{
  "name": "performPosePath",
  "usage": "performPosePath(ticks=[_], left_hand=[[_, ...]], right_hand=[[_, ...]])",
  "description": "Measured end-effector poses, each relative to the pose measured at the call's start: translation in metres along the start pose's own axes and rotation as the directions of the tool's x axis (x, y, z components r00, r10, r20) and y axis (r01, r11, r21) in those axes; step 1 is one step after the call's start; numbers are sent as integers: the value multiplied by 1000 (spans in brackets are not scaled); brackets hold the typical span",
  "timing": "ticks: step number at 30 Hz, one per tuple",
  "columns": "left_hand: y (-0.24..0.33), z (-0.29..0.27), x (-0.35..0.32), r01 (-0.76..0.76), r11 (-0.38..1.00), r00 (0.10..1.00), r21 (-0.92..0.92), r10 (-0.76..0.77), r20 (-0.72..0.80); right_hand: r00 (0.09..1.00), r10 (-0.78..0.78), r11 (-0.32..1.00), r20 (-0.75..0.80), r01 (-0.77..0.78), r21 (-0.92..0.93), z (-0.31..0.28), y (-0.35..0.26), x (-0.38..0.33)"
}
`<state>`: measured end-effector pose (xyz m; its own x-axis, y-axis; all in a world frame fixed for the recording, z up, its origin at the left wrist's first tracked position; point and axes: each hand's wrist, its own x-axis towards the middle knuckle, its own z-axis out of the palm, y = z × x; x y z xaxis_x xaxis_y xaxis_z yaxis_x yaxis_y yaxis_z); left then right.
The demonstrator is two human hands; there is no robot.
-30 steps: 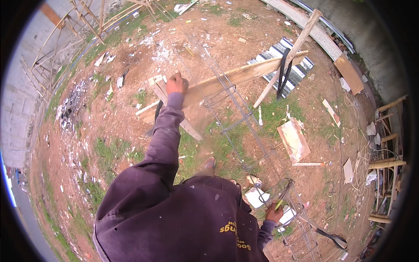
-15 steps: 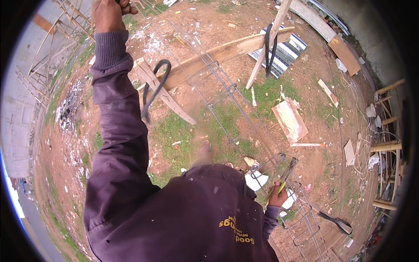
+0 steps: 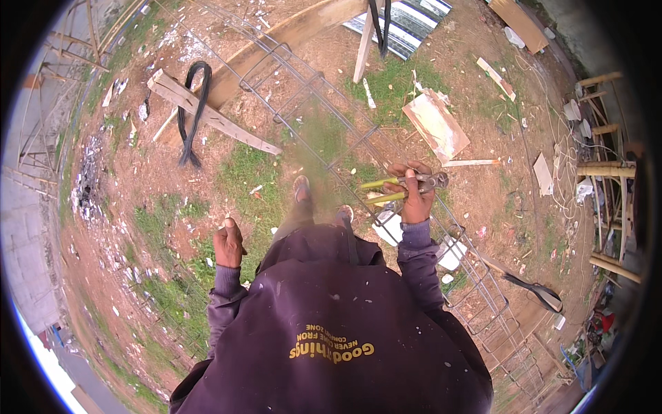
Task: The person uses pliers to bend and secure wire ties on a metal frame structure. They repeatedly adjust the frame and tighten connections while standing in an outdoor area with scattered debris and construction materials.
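Note:
My right hand [image 3: 416, 196] grips a pair of pincers [image 3: 434, 181] with yellow-green handles, its metal jaws pointing right. The pincers are over a long rebar cage [image 3: 331, 166] of thin bars and square stirrups, which runs diagonally from the upper left to the lower right. By my left side hangs my left hand [image 3: 229, 245], fingers curled in and thumb up, apart from the cage. Whatever its fingers may hold is hidden. A looped bundle of black tie wire [image 3: 185, 131] hangs over a wooden stake [image 3: 221, 121] ahead on the left.
A wooden plank [image 3: 303, 26] crosses beneath the cage's far end. More black wire [image 3: 534, 293] hangs near its right end. A plywood piece [image 3: 436, 125], corrugated sheet [image 3: 407, 31] and white scraps lie on the grassy dirt. Bamboo poles [image 3: 607, 169] stand at the right.
My left hand has come down from the far upper left to my side. The right hand has moved up and left with the pincers, whose handles now show apart. My view has shifted.

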<state>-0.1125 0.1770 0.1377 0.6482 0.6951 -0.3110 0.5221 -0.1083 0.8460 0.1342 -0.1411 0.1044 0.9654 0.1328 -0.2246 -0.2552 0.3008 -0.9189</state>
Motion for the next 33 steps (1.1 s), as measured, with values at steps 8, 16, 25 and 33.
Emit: performPosePath(ticks=[8,16,25,33], left_hand=[[-10,-62,-33,22,978,963,-206,-77,-259],[-26,-82,-20,-101,946,979,-308,39,-200],[-55,-134,-29,-182,970,948,-159,130,-292],[-70,-193,-37,-124,953,908,-276,-3,-420]], right_hand=[[967,-184,978,-178,161,-134,59,21,-27],[934,-106,991,-341,71,-112,74,67,-24],[967,-200,639,-159,5,-769,40,169,-24],[729,-581,-200,361,302,-932,73,122,-40]])
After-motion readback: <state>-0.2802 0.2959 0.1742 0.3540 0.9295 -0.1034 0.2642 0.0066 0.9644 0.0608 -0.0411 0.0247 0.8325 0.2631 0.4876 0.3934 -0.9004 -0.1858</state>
